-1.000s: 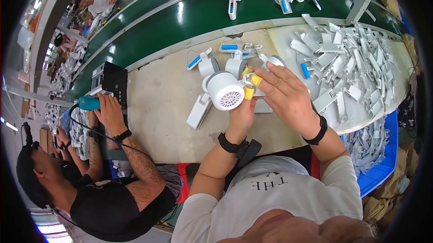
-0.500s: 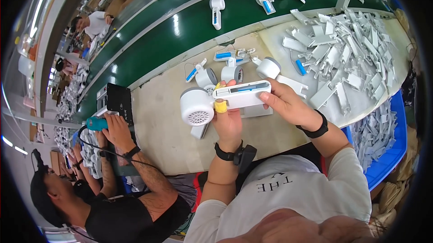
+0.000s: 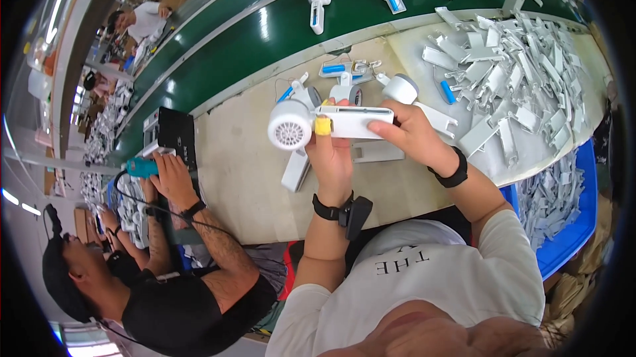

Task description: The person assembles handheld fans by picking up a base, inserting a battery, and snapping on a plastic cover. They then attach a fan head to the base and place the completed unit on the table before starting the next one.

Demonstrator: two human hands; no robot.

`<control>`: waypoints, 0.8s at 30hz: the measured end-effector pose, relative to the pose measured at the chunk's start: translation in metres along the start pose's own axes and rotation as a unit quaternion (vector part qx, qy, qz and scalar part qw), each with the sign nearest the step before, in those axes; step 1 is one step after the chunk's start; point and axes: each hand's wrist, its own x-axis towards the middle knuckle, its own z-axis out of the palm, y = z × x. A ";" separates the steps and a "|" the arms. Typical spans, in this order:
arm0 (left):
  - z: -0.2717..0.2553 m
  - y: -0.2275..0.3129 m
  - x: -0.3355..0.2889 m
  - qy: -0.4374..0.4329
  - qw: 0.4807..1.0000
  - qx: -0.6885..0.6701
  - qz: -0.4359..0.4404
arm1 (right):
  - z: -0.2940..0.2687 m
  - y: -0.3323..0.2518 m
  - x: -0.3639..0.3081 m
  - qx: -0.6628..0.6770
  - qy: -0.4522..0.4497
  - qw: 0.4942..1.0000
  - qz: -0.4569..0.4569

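A white handheld fan (image 3: 354, 126) lies sideways between my two hands above the table, its round grilled head at the left. My left hand (image 3: 332, 161) is closed round the handle near the head, with yellow wrapping on its fingers. At the other end of the handle, my right hand (image 3: 419, 133) grips with the thumb along the near side. A narrow dark slot shows on the handle's upper edge. Just beyond are more fan units with white heads (image 3: 401, 88) and a blue battery cell (image 3: 333, 68). White handle parts (image 3: 295, 171) lie beneath my hands.
A large heap of white plastic shells (image 3: 510, 72) covers the table's right side, beside a loose blue cell (image 3: 448, 92). A blue bin (image 3: 571, 234) of parts stands below. Fan units rest on the green conveyor (image 3: 265, 32). At left, a co-worker holds a teal power tool (image 3: 141, 167).
The fan has been rolled in my hands: the handle's open side with the blue cell has turned upward out of sight, and its smooth side faces me. Both hands have risen slightly.
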 end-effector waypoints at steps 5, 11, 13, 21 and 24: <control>0.007 0.001 0.005 -0.004 0.999 -0.031 0.033 | -0.001 -0.006 0.000 -0.063 0.000 0.995 -0.073; -0.009 0.031 0.012 -0.007 0.997 0.073 0.039 | -0.011 -0.018 0.001 0.002 -0.121 0.993 0.003; -0.044 0.065 0.021 0.030 0.964 0.255 0.069 | -0.024 -0.035 -0.005 -0.059 -0.134 0.989 -0.008; -0.190 0.132 0.039 0.192 0.575 0.795 -0.032 | -0.042 -0.095 0.028 -0.399 -0.277 0.870 -0.086; -0.186 0.127 0.037 0.240 0.544 0.804 -0.003 | -0.037 -0.074 0.095 -0.509 -0.203 0.825 -0.135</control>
